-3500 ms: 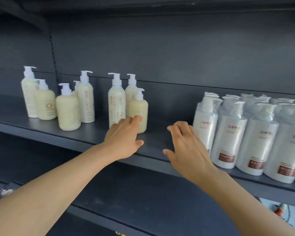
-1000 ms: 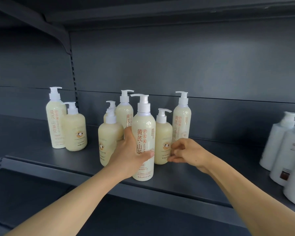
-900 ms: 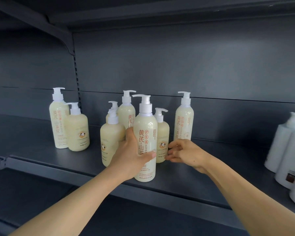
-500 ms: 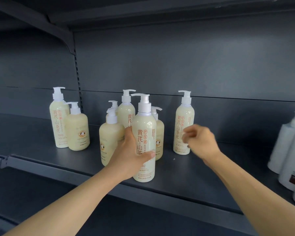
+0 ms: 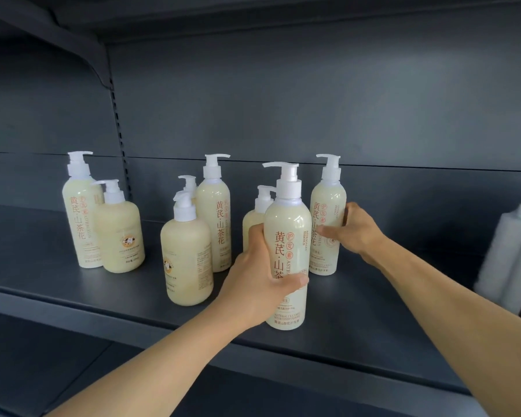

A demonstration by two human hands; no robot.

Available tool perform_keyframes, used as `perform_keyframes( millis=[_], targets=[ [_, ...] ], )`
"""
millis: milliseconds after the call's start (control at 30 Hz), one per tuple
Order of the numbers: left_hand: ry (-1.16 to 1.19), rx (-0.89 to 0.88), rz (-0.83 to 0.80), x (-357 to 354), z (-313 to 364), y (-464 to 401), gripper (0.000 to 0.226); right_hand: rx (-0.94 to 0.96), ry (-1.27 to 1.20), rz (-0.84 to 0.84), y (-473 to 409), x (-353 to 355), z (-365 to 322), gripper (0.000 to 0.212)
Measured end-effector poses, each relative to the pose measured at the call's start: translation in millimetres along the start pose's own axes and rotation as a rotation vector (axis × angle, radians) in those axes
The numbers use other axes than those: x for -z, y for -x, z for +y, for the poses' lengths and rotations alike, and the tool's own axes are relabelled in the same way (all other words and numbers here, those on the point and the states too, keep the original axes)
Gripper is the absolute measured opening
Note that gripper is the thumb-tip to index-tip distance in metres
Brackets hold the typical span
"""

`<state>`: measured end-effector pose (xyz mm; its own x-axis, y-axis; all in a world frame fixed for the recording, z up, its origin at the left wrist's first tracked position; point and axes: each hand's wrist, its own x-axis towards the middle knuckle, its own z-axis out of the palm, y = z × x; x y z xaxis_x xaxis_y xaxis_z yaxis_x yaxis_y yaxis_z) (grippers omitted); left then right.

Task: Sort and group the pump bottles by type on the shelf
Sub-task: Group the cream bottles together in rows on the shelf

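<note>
- My left hand (image 5: 257, 276) wraps the middle of a tall, slim cream plastic pump bottle with orange lettering and a white pump (image 5: 288, 254), thumb across the label, fingers curled round the far side. Its base sits at or just above the front part of the dark grey metal shelf (image 5: 73, 299); I cannot tell which.
- My right hand (image 5: 354, 233) curls round a second tall cream bottle of the same type (image 5: 327, 218), standing upright just behind and to the right, thumb on its front and fingers behind.
- A short, round-shouldered cream pump bottle with a small round emblem (image 5: 254, 219) stands right behind the bottle in my left hand, mostly hidden. I judge it the likeliest to get knocked if I swing either tall bottle sideways.
- Another short cream bottle (image 5: 187, 254) stands near the front, with a tall one (image 5: 215, 218) behind it and a smaller pump head (image 5: 188, 183) peeking between them; further left a tall bottle (image 5: 80, 212) and a short one (image 5: 121, 233) stand touching. The types are mixed, so sorting looks far from done.
- The tall bottles are narrow and top-heavy; setting one down tilted could topple it into its neighbours.
- Blurred white bottles (image 5: 512, 251) crowd the right edge; my right elbow could brush them as I pull back.
</note>
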<state>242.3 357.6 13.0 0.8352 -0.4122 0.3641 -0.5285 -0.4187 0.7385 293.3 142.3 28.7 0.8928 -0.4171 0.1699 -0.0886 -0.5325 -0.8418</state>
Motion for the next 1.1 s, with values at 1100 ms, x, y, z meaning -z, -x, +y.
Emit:
perform_keyframes(
  millis=[1100],
  targets=[
    [0.028, 0.02, -0.238, -81, 14, -46, 0.072, -0.071, 0.186, 0.018, 105, 63, 50, 0.06]
  ],
)
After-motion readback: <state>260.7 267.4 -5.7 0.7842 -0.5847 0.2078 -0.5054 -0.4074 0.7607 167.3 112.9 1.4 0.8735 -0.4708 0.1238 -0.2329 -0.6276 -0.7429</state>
